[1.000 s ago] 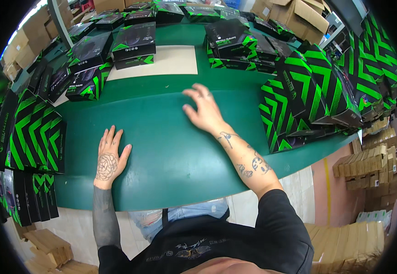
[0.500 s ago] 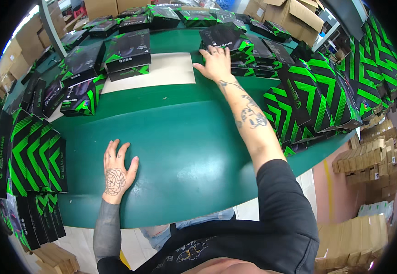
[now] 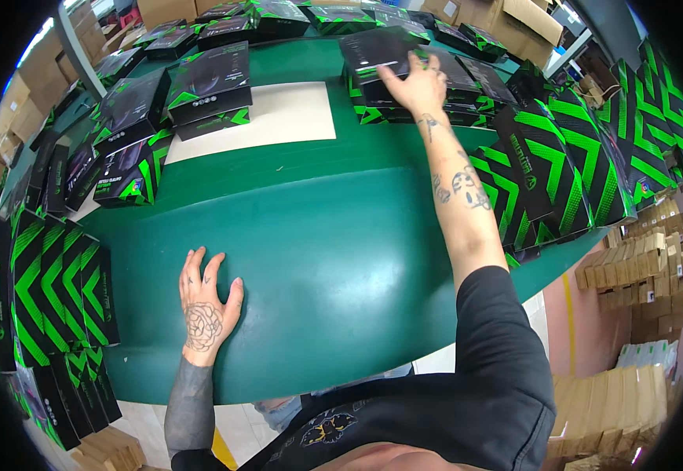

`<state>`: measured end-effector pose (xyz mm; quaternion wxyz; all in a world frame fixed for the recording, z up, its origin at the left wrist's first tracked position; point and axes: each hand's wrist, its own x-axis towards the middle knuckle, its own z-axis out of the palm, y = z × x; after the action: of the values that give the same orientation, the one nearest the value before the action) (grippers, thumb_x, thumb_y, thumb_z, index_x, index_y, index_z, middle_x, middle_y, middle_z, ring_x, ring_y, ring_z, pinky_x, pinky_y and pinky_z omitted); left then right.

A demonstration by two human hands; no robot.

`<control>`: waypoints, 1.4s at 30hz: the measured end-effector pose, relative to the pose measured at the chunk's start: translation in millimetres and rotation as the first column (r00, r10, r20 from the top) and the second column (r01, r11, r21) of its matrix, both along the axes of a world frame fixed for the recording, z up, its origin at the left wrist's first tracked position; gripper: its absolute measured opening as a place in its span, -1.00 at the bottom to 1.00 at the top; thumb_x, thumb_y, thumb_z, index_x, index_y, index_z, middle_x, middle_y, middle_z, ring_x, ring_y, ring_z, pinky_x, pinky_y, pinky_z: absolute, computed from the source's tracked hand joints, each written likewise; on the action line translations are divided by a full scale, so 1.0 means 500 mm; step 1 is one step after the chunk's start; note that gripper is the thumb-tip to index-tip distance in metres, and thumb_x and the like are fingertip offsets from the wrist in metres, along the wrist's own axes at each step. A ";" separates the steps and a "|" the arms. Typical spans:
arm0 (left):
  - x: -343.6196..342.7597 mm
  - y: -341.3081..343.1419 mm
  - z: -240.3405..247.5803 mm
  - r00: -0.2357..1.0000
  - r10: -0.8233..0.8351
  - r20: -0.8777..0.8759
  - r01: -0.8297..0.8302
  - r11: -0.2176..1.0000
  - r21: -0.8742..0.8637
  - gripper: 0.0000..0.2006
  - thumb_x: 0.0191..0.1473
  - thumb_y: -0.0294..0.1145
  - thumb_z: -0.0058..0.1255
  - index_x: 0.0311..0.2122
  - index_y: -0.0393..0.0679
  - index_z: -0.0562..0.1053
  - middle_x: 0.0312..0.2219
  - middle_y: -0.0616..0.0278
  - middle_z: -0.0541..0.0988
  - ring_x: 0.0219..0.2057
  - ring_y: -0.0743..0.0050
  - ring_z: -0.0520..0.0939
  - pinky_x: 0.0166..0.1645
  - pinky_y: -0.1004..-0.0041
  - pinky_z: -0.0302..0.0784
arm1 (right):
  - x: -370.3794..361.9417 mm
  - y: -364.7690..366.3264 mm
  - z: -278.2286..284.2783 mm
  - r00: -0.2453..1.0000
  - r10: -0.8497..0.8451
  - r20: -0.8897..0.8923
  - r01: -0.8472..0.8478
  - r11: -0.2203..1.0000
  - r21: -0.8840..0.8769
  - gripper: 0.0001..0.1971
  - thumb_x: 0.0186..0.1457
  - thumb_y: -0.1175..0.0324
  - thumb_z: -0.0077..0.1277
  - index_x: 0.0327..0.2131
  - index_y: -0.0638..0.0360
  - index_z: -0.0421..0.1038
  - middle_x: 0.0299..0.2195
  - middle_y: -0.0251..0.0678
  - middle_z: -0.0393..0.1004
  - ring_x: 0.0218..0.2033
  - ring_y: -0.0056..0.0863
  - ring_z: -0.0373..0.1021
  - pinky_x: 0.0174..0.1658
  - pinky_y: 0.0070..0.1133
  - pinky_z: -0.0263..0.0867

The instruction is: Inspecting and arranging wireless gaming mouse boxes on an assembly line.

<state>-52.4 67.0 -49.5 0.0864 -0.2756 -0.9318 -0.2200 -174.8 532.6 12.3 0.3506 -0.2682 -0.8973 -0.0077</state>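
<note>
My right hand [image 3: 418,85] reaches to the far middle of the table, over a black-and-green box [image 3: 377,56] on top of a low stack. Its thumb points left across the box's near edge and its fingers are spread at the right side; no firm grip shows. Part of the box is covered by the hand. Close to me on the left, my left hand [image 3: 206,310] rests on the green table [image 3: 318,275], its fingers apart and nothing in it.
Black-and-green boxes stand upright at the left [image 3: 59,275] and right [image 3: 546,165]. More flat boxes [image 3: 208,74] lie at the far left, beside a pale sheet [image 3: 294,114]. Brown cartons [image 3: 620,263] are stacked below the right edge.
My right hand has slid rightward along the top box, from its near edge to its right side. That box now sits straighter on its stack. My left hand has stayed about where it was.
</note>
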 end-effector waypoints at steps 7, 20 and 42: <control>-0.005 0.007 0.005 1.000 -0.007 0.014 0.007 1.000 -0.027 -0.58 -0.02 -0.33 0.04 0.00 -0.14 0.34 0.10 -0.02 0.23 0.18 -0.07 0.17 0.20 0.11 0.11 | 0.004 -0.041 -0.084 0.996 -0.002 0.085 -0.017 0.974 0.227 0.12 -0.25 -0.54 -0.19 0.10 0.39 0.16 0.15 0.03 0.12 0.21 -0.04 -0.03 0.25 -0.19 -0.23; -0.153 0.202 0.075 0.907 -0.343 0.244 0.285 0.927 0.243 -0.39 -0.02 -0.22 0.12 0.09 -0.27 0.21 0.08 -0.11 0.25 0.09 0.00 0.34 0.12 0.22 0.29 | 0.049 0.186 -0.146 0.381 -0.741 -0.553 0.104 0.629 -0.771 -0.25 0.03 -0.19 -0.16 -0.08 0.47 0.22 0.03 0.25 0.14 0.06 0.10 0.14 0.11 -0.16 0.07; -0.669 0.516 -0.015 0.408 -0.770 0.490 -0.455 0.293 0.841 -0.38 0.11 0.21 -0.23 0.04 -0.15 0.33 -0.04 0.21 0.47 -0.01 0.27 0.44 0.15 0.27 0.22 | 0.003 0.178 -0.151 0.643 -0.262 -0.719 -0.616 0.381 -0.690 -0.30 0.15 -0.15 -0.22 0.11 0.32 0.17 -0.02 -0.10 0.37 0.04 -0.39 0.26 0.10 -0.53 0.10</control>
<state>-387.0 325.1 -57.0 -0.3085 -0.1220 -0.4472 -0.8307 -173.3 621.8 -63.1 0.4727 -0.2786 -0.5467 0.6325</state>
